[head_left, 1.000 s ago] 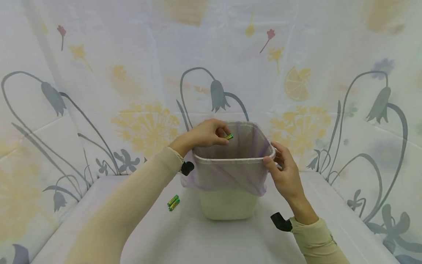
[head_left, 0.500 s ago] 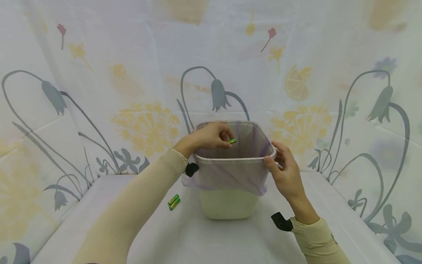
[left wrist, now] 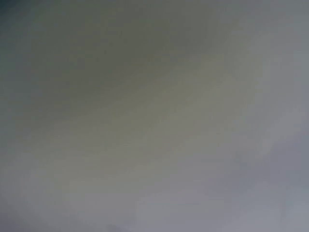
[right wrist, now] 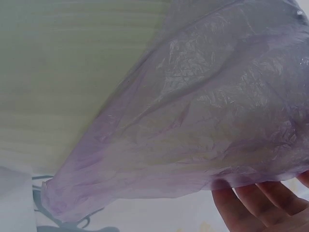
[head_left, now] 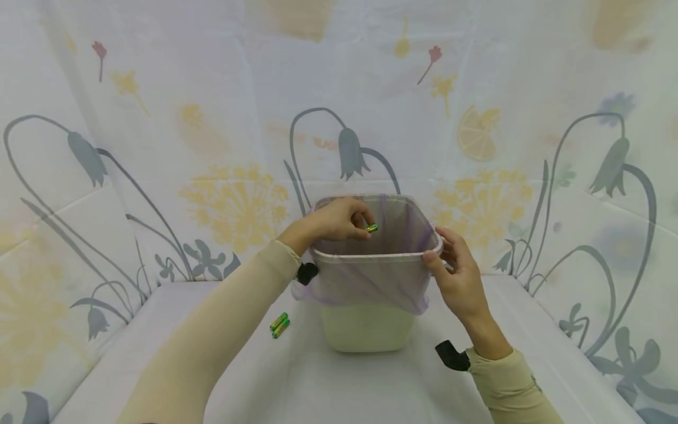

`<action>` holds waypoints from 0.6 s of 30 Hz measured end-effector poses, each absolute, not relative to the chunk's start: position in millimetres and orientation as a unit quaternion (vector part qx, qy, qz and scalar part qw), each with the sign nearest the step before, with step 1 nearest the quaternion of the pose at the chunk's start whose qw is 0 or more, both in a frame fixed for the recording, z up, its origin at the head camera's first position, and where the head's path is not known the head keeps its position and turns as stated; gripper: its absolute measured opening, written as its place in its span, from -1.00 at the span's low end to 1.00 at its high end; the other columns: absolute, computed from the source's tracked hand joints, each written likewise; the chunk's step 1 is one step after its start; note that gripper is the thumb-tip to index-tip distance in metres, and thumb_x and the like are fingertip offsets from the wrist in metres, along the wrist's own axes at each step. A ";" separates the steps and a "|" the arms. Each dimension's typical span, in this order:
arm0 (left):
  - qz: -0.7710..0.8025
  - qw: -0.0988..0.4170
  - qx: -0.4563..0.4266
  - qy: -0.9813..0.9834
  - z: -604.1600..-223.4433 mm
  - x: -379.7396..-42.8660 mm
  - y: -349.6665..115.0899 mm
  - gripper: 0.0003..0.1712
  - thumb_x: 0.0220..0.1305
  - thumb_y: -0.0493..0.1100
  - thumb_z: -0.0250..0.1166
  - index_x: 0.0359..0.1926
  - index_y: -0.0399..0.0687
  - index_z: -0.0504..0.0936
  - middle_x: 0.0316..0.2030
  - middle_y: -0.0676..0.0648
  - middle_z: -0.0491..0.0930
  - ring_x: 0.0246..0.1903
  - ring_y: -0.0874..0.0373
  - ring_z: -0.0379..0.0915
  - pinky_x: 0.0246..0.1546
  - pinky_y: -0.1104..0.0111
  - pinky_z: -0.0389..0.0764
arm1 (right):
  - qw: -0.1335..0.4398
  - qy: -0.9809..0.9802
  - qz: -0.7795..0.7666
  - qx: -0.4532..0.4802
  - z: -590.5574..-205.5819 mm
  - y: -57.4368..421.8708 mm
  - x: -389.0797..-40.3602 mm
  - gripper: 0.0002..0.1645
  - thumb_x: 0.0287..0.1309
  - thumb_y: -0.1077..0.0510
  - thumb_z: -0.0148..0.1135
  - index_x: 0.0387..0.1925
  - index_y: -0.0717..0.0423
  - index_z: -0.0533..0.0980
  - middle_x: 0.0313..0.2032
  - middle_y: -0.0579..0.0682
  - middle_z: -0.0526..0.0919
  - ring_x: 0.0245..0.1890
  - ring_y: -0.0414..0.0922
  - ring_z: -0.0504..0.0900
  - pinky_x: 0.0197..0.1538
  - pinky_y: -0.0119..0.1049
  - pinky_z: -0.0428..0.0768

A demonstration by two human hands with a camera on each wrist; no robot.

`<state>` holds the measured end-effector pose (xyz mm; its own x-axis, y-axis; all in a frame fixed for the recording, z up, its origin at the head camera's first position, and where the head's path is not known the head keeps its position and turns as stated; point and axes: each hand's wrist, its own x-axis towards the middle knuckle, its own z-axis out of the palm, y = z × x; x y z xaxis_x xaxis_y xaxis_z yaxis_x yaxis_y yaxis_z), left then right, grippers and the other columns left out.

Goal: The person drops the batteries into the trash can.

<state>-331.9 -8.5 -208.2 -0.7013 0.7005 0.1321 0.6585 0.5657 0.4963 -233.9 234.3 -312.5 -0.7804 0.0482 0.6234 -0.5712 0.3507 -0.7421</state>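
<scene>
A pale trash bin (head_left: 368, 331) stands upright in the middle of the head view, with a thin purple bag (head_left: 371, 281) lining it and folded over its rim. Inside the bin's mouth, my left hand (head_left: 339, 219) pinches a small green and yellow battery (head_left: 372, 228) between thumb and fingers. My right hand (head_left: 459, 281) grips the bin's right front corner, thumb at the rim. In the right wrist view, its fingers (right wrist: 248, 203) touch the bag (right wrist: 193, 116) along the bin's side. The left wrist view is too blurred to make anything out.
Two more green batteries (head_left: 279, 325) lie side by side on the white table cover (head_left: 249, 383), left of the bin. Behind the bin rises a flower-printed cloth backdrop (head_left: 360, 76). The bin's bottom is hidden by its front wall.
My left hand has moved right and slightly down with the battery, further into the bin's mouth, then stayed nearly still. My right hand has kept its place on the rim.
</scene>
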 end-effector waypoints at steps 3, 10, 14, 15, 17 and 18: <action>0.265 0.041 0.384 0.883 -209.2 -332.6 -8.8 -0.71 0.18 -0.15 0.38 -0.07 -0.11 0.62 -0.35 -0.04 0.61 -0.31 0.12 0.52 -0.22 0.34 0.52 | 0.284 -0.772 0.544 0.169 -313.0 234.1 -233.8 -0.39 0.30 0.19 0.15 0.35 -0.04 0.27 0.09 0.12 0.48 0.03 -0.20 0.50 -0.08 -0.51 0.49; 0.266 0.048 0.381 0.884 -209.9 -333.5 -10.3 -0.59 0.18 -0.11 0.38 0.02 -0.18 0.59 -0.33 -0.04 0.59 -0.30 0.10 0.50 -0.21 0.31 0.52 | 0.281 -0.774 0.542 0.170 -313.2 233.4 -233.3 -0.39 0.31 0.20 0.13 0.36 -0.06 0.26 0.11 0.13 0.48 0.05 -0.17 0.49 -0.07 -0.51 0.48; 0.264 0.045 0.385 0.883 -209.4 -333.6 -10.0 -0.61 0.18 -0.12 0.39 0.00 -0.17 0.60 -0.33 -0.04 0.59 -0.30 0.11 0.50 -0.22 0.32 0.52 | 0.281 -0.773 0.543 0.169 -312.6 233.7 -233.0 -0.39 0.31 0.21 0.13 0.36 -0.06 0.26 0.12 0.12 0.47 0.06 -0.17 0.49 -0.07 -0.51 0.48; 0.265 0.044 0.385 0.883 -209.3 -333.5 -9.9 -0.62 0.18 -0.13 0.39 0.00 -0.17 0.60 -0.33 -0.04 0.60 -0.30 0.11 0.50 -0.23 0.32 0.52 | 0.281 -0.773 0.543 0.169 -312.4 233.5 -232.7 -0.39 0.31 0.20 0.13 0.36 -0.06 0.26 0.12 0.12 0.47 0.06 -0.17 0.48 -0.07 -0.51 0.48; 0.265 0.043 0.385 0.883 -209.2 -333.3 -9.6 -0.62 0.17 -0.13 0.39 -0.01 -0.17 0.60 -0.33 -0.04 0.60 -0.29 0.11 0.51 -0.22 0.33 0.52 | 0.281 -0.773 0.543 0.168 -312.3 233.5 -232.7 -0.39 0.31 0.20 0.13 0.36 -0.05 0.26 0.12 0.12 0.47 0.06 -0.16 0.48 -0.07 -0.52 0.48; 0.267 0.042 0.384 0.883 -209.2 -333.2 -9.6 -0.63 0.17 -0.14 0.39 -0.01 -0.17 0.60 -0.33 -0.04 0.60 -0.29 0.12 0.51 -0.22 0.33 0.52 | 0.281 -0.773 0.543 0.169 -312.2 233.3 -232.5 -0.39 0.31 0.20 0.13 0.36 -0.05 0.26 0.11 0.12 0.47 0.06 -0.17 0.48 -0.07 -0.52 0.48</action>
